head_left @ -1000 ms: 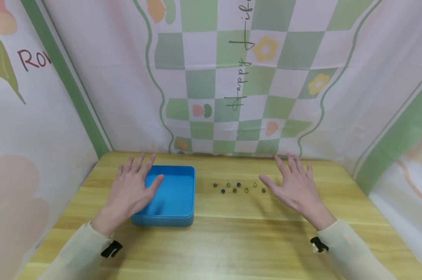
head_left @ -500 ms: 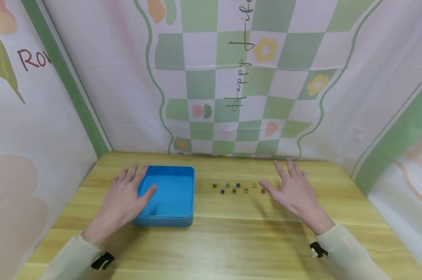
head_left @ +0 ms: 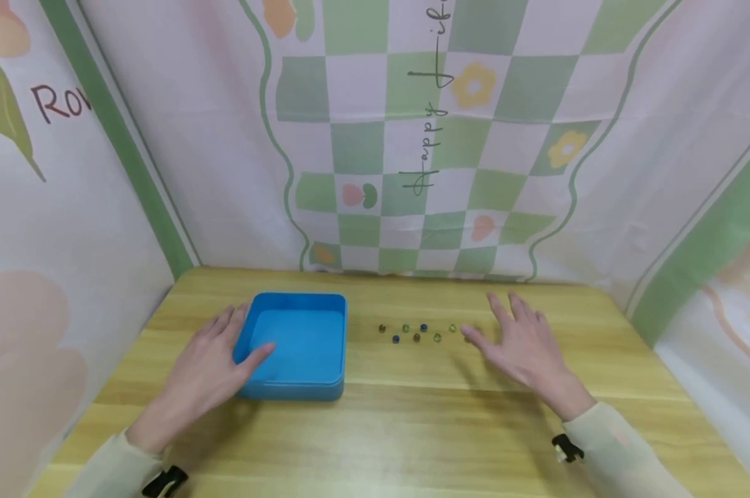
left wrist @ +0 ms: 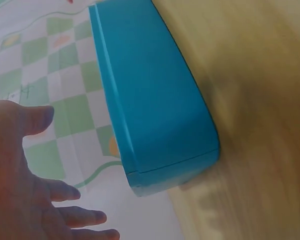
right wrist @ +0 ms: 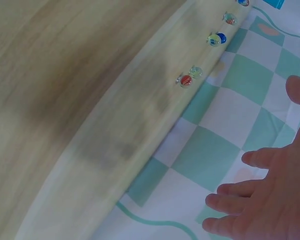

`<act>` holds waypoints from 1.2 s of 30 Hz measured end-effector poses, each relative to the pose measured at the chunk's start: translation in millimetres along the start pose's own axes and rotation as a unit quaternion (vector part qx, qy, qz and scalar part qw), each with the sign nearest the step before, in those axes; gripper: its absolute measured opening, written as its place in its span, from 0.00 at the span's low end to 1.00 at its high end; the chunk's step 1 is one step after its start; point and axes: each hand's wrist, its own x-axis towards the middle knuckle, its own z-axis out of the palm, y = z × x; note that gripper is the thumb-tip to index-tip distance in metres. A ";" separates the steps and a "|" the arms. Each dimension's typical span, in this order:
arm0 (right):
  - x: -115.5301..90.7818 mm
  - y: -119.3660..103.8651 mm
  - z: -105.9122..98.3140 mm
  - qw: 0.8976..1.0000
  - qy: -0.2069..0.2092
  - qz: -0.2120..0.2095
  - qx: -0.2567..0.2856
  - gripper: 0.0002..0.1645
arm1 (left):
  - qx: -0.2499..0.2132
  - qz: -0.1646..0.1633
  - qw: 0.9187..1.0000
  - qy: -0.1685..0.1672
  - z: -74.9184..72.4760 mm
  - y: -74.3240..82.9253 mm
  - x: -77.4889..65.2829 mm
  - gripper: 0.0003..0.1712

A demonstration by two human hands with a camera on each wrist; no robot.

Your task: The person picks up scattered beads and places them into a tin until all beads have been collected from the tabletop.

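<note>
My left hand hovers at the left side of a blue square box, its thumb over the box's near left part and its fingers spread. The box has no lid and its inside is bare. In the left wrist view the box's side wall faces that hand, with a gap between. Several small glass marbles lie in two loose rows right of the box, among them a blue marble and a green marble. My right hand hangs at their right end, fingers spread, its thumb partly covering a brown marble.
Everything stands on a wooden table. Behind it hangs a cloth with green checks and flowers, and more printed cloth closes off the left and right sides. Dark bands sit on both wrists.
My left hand has moved left and down, from over the box to its left edge. The right hand has lowered slightly. Box and marbles stay where they were.
</note>
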 end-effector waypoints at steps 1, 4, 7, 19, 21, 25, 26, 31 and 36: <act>-0.3 0.2 1.0 1.000 0.000 0.000 0.001 0.59 | -0.001 -0.001 1.000 -0.002 0.1 -1.1 -1.5 0.54; -0.7 0.4 4.0 1.000 0.001 -0.001 0.002 0.59 | -0.003 -0.009 1.000 -0.009 0.2 -3.6 -6.3 0.55; 0.0 0.2 6.8 1.000 0.002 -0.002 0.004 0.59 | -0.008 -0.028 0.999 -0.019 -0.2 -5.4 -10.1 0.59; 0.5 1.5 9.9 1.000 0.024 -0.003 0.010 0.58 | -0.051 -0.092 0.992 -0.071 5.0 -12.5 -18.9 0.78; 0.4 2.0 10.2 1.000 0.022 0.003 0.012 0.58 | -0.067 -0.100 0.990 -0.076 7.7 -13.1 -19.9 0.79; 1.0 3.1 11.5 1.000 0.009 0.017 0.024 0.59 | -0.100 -0.118 0.984 -0.089 12.2 -15.1 -22.2 0.82; 1.3 3.4 11.9 0.999 0.007 0.018 0.027 0.60 | -0.106 -0.122 0.983 -0.090 13.3 -15.4 -22.9 0.82; 1.9 5.4 14.7 0.999 0.008 0.017 0.031 0.59 | -0.114 -0.123 0.982 -0.086 16.2 -17.0 -24.1 0.82; 1.8 6.3 16.8 0.999 0.012 0.018 0.037 0.57 | -0.126 -0.125 0.981 -0.080 19.3 -19.0 -24.5 0.81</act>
